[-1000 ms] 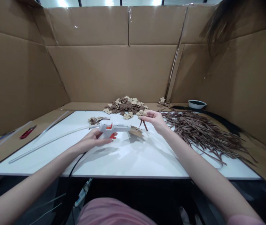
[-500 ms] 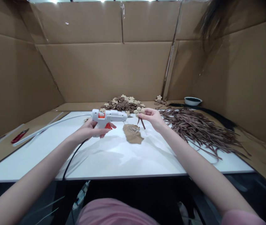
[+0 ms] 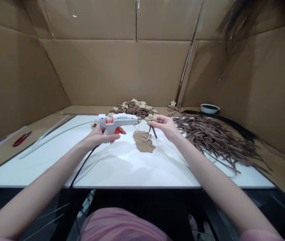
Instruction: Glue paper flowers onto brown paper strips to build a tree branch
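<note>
My left hand is wrapped round the handle of a white hot glue gun with an orange trigger. A long clear glue stick trails out of its back end. Between the fingertips of my right hand is a cream flower with rounded petals, and brown strips hang below it. The gun's nozzle points at the flower from close by; whether they touch I cannot tell. Under both lies a ragged brown scrap with glue blobs on it, flat on the white board.
Behind the gun rises a heap of brown and cream flower pieces. Brown strips lie piled at the right, with a white bowl of dark contents beyond. A red-handled cutter rests at far left. Cardboard walls enclose the board.
The glue gun has come slightly closer to the flower, its nozzle now at the petals. My right hand keeps its hold on the flower. The view has tilted down a little.
</note>
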